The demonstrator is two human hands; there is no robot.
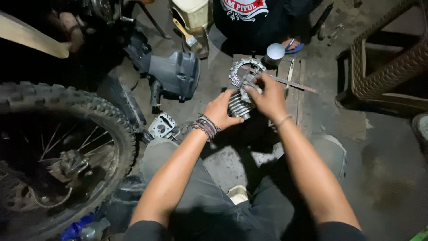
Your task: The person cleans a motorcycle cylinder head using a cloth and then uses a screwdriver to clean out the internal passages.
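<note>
Both hands on the finned engine cylinder (pixel 238 106), sitting on a board (pixel 294 96) on the floor. Left hand (pixel 220 111) clamped round its side, right hand (pixel 267 98) gripping the top. Knobby motorcycle tyre (pixel 89 111) off left.

finned cylinder (pixel 238 106) mostly covered by left hand (pixel 220 111) and right hand (pixel 266 97); fingertip contact unclear. knobby tyre (pixel 67 107) cut off at left edge. wicker chair (pixel 392 67) cut at right edge. person opposite (pixel 263 18) cropped at top, only dark clothes and a sandalled foot showing. small tools (pixel 332 31) too tiny to tell.
</note>
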